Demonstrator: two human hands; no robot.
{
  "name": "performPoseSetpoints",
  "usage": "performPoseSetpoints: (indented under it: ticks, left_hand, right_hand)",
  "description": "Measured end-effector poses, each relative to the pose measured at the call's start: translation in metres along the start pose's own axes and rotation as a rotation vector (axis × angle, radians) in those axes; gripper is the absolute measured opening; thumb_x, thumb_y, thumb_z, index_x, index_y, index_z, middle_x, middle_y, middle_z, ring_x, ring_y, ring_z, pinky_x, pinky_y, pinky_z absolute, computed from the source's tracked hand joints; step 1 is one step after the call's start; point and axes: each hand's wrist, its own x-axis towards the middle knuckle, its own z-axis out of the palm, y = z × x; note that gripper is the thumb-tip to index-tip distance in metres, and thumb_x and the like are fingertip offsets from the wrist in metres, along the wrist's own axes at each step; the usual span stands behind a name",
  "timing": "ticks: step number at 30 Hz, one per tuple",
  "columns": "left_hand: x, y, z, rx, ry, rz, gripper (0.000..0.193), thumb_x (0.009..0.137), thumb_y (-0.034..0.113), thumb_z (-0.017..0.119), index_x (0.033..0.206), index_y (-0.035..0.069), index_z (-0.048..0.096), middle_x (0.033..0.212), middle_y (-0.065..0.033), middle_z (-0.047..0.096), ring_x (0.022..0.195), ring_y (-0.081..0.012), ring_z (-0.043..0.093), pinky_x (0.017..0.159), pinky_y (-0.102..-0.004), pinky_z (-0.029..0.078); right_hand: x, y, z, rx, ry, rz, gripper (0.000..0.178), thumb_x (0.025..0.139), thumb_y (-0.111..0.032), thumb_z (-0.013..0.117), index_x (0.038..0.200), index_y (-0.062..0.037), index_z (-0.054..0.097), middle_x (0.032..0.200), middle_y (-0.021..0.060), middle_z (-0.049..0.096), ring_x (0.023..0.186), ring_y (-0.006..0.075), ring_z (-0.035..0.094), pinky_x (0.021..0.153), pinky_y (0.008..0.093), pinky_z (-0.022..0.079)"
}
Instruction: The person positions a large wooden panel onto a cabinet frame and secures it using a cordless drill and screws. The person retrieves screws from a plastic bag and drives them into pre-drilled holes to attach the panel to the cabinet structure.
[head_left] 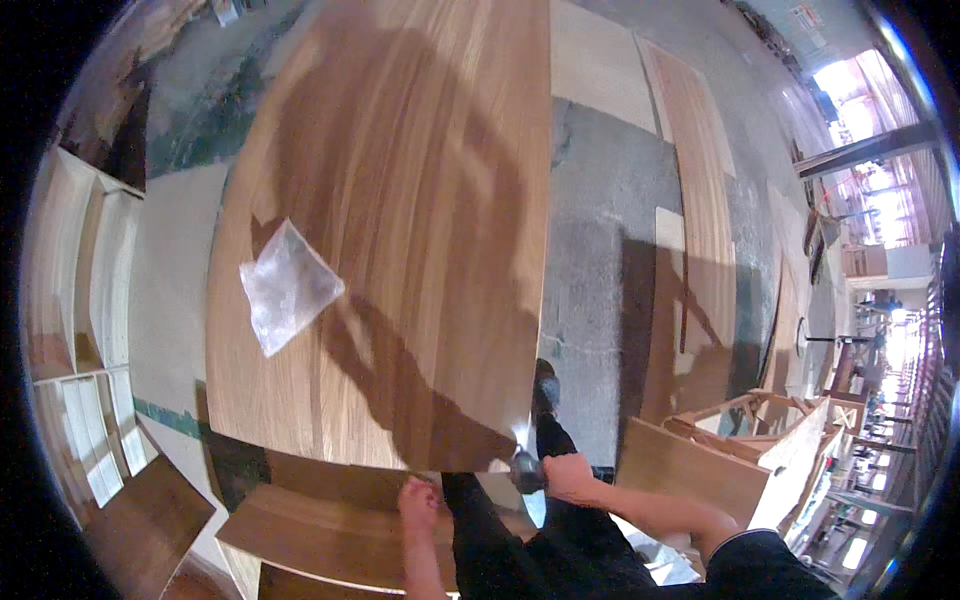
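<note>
A large wood-grain panel (440, 250) lies flat in front of me, its near edge close to my legs. At its near right corner my right hand (568, 478) is closed around a dark cordless drill (527, 472); a bright spot of light falls on the corner beside it. The drill's tip is too small to make out. My left hand (418, 500) is just off the near edge, fingers curled together; whatever they hold, if anything, cannot be made out. A clear plastic bag (290, 288) rests on the left part of the panel.
Below the near edge stands a brown wooden cabinet part (320, 535). At right sits an open wooden frame box (740, 440), with long boards (700, 170) on the grey floor beyond. Pale shelving (90, 270) stands at far left, near a dark brown board (150, 525).
</note>
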Motion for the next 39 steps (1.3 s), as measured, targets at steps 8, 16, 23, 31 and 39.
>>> performPoseSetpoints:
  ticks: [8,16,23,31,39]
  left_hand:
    - [-0.034,-0.069,0.072,-0.112,0.041,0.132,0.019,0.08,-0.008,0.049,0.074,0.011,0.047,0.067,-0.0009,0.049,0.056,-0.0144,0.05,0.048,-0.0258,0.042]
    - [-0.053,-0.025,0.242,-0.004,-0.019,0.152,0.018,0.077,-0.007,0.046,0.07,0.01,0.047,0.064,0.0019,0.042,0.057,-0.0082,0.041,0.047,-0.0222,0.033]
    - [-0.027,-0.001,0.3,0.336,0.154,0.015,0.014,0.079,0.015,0.06,0.069,0.01,0.051,0.063,-0.0003,0.048,0.053,-0.0102,0.045,0.044,-0.0246,0.034]
    - [0.039,-0.004,0.259,0.628,0.35,-0.257,0.02,0.08,0.02,0.062,0.066,0.008,0.055,0.054,-0.0078,0.051,0.04,-0.02,0.047,0.036,-0.0364,0.035]
    - [0.111,0.203,0.519,0.712,0.198,-0.004,0.019,0.076,0.016,0.054,0.058,0.009,0.054,0.053,-0.0052,0.05,0.046,-0.017,0.048,0.044,-0.0374,0.037]
  right_hand:
    - [0.011,0.047,0.019,0.128,-0.003,-0.209,0.02,0.065,-0.018,0.065,0.079,-0.0033,0.066,0.076,0.0188,0.066,0.072,0.0357,0.066,0.063,0.0463,0.052]
    - [-0.039,0.21,-0.043,0.348,0.16,-0.125,0.025,0.07,-0.02,0.059,0.092,-0.0111,0.066,0.079,0.0141,0.067,0.075,0.0348,0.065,0.066,0.0459,0.052]
    - [-0.061,0.373,-0.125,0.187,0.155,0.471,0.027,0.068,-0.02,0.06,0.089,-0.0074,0.071,0.084,0.0148,0.069,0.082,0.031,0.067,0.071,0.0415,0.053]
    - [-0.051,0.481,-0.192,0.333,0.006,0.644,0.034,0.065,-0.03,0.066,0.083,-0.0009,0.068,0.085,0.0192,0.067,0.08,0.0332,0.066,0.07,0.0416,0.052]
    - [-0.053,0.552,-0.149,0.983,-0.073,0.342,0.052,0.065,-0.048,0.073,0.085,0.0002,0.068,0.087,0.0178,0.068,0.087,0.031,0.066,0.072,0.0394,0.05]
